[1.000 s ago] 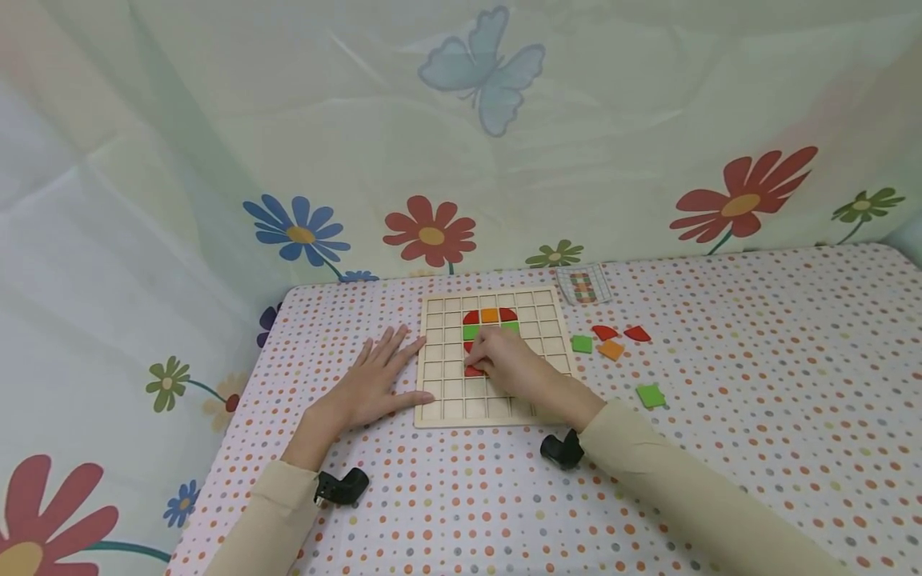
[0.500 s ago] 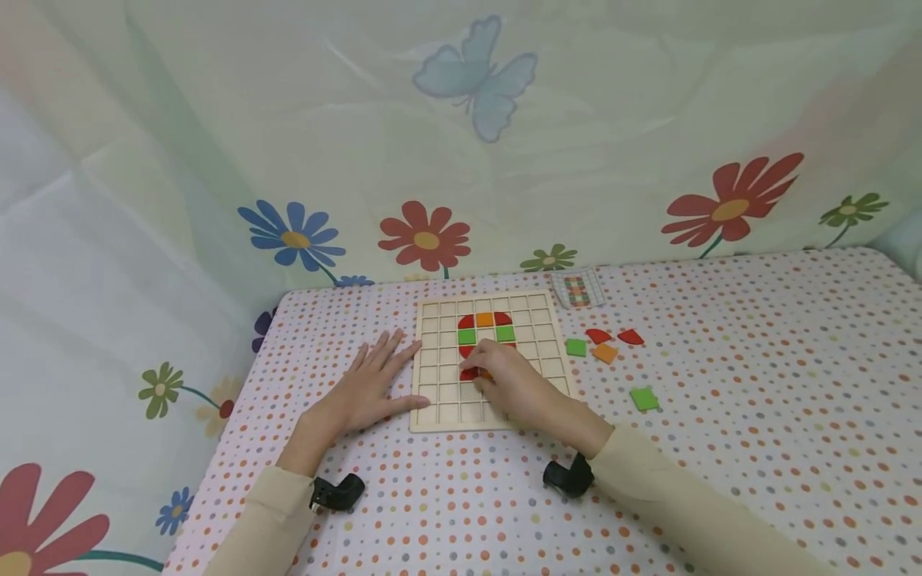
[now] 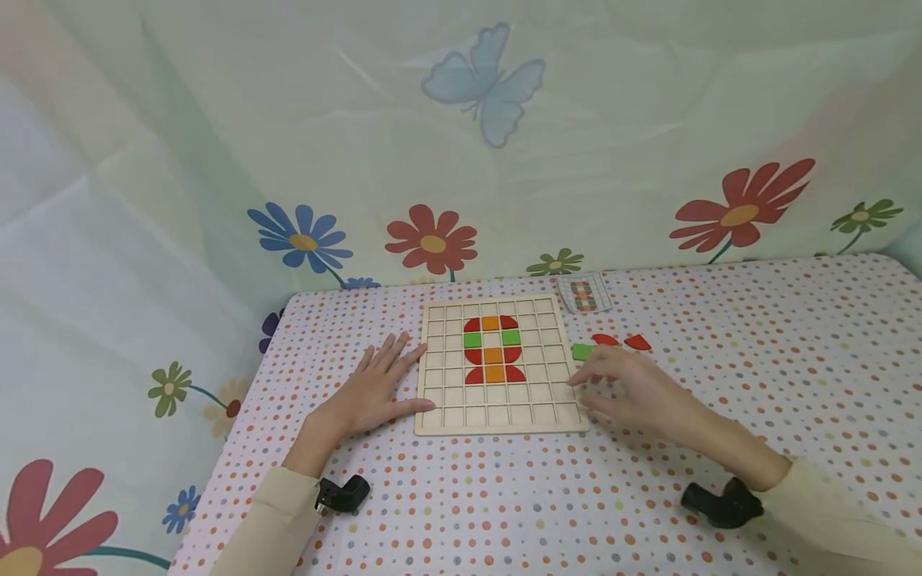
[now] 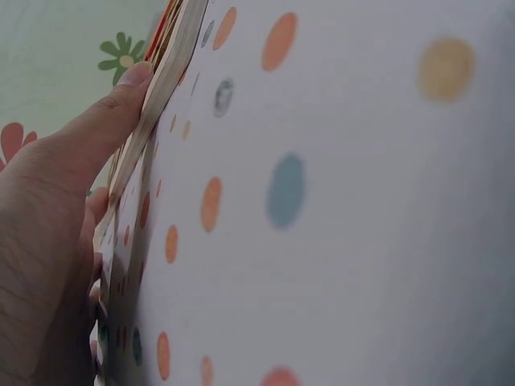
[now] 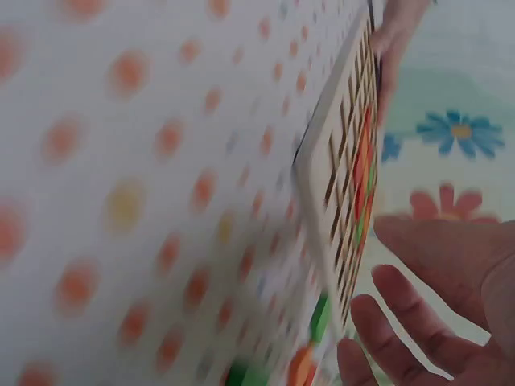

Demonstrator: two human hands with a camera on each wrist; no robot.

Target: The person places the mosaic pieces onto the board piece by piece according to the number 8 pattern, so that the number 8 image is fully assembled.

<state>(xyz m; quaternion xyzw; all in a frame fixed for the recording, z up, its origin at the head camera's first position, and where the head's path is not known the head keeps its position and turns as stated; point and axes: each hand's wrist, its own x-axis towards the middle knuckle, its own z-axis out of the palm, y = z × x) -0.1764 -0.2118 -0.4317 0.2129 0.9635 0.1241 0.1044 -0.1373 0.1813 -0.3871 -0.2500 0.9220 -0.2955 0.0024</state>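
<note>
Floral cloth (image 3: 612, 160) hangs behind a dotted tabletop (image 3: 504, 496), on which a wooden grid board (image 3: 540, 392) lies flat between the person's 2 hands. Its central position probably lets both hands reach it comfortably. 11 coloured pieces (image 3: 493, 354) sit in its cells, arranged in 4 rows and 3 columns, with 1 bare cell in the middle of the second row from the top. A patterned card (image 3: 591, 294) lies just beyond the board's far right corner, presumably to be seen without being covered. Loose pieces lie right of the board, likely for easy reach: a green tile (image 3: 582, 352) near the rim, plus 2 red pieces (image 3: 603, 339). Low in the right wrist view are an orange tile (image 5: 302, 368) and another green tile (image 5: 245, 374), blurred.

Fingers spread wide, the left hand (image 3: 367, 396) rests at the board's left edge, touching it without gripping, seemingly to steady it. Loosely bent, with thumb and fingers apart, the right hand (image 3: 634, 392) is by the right rim; nothing shows in its grasp, and whether it touches anything I cannot tell.
</note>
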